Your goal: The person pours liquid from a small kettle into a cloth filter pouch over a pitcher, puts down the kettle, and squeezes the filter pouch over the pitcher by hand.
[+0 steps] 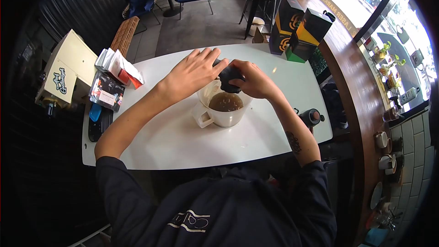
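Observation:
A dark, wrinkled cloth-like item (pixel 232 78) hangs over the mouth of a translucent white pitcher (pixel 225 118). Brownish liquid with pale specks or bubbles shows inside the pitcher, whose handle points to the lower left. My right hand (pixel 257 80) is closed around the dark item from the right. On its left side, my left hand (pixel 196 71) is raised over the pitcher's rim, fingers forward and partly spread, with thumb and fingertips touching the dark item. Whether the left fingers grip it is hard to make out.
On the white table (pixel 160 148), packets (pixel 120 66) and a dark tray (pixel 100 126) lie left. A cream machine (pixel 68 71) stands beyond them. Black-and-yellow boxes (pixel 306 32) stand at the back right, and a small dark pot (pixel 311 117) sits near the right edge.

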